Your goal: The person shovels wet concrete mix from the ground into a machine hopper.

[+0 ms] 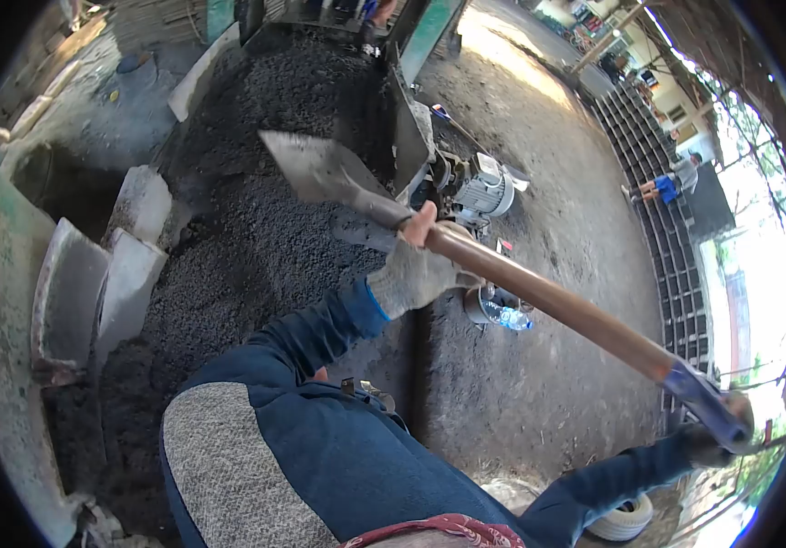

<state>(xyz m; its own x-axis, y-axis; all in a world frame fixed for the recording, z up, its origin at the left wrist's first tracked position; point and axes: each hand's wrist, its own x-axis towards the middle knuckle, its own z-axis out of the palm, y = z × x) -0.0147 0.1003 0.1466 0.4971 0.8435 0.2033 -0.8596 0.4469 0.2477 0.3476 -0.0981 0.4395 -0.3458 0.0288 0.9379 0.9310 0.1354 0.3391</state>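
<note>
A shovel (557, 301) with a wooden shaft lies slantwise across the view in both my hands. My left hand (411, 277), in a light knit glove with bare fingertips, is closed round the shaft near the metal socket. At the far right my right hand (726, 437) grips the blue end handle (699, 402), which hides part of the fingers. The grey pointed blade (309, 167) is tilted at upper left, above a heap of dark grainy material (265, 201). I cannot make out a load on it.
An electric motor (484, 187) stands beside a metal panel. Near it are a bucket (477, 306) and a water bottle (509, 316). Curved slabs (69, 283) line the left. Farther right, a person (671, 185) is by stacked blocks (649, 173); a tire (621, 521) lies below.
</note>
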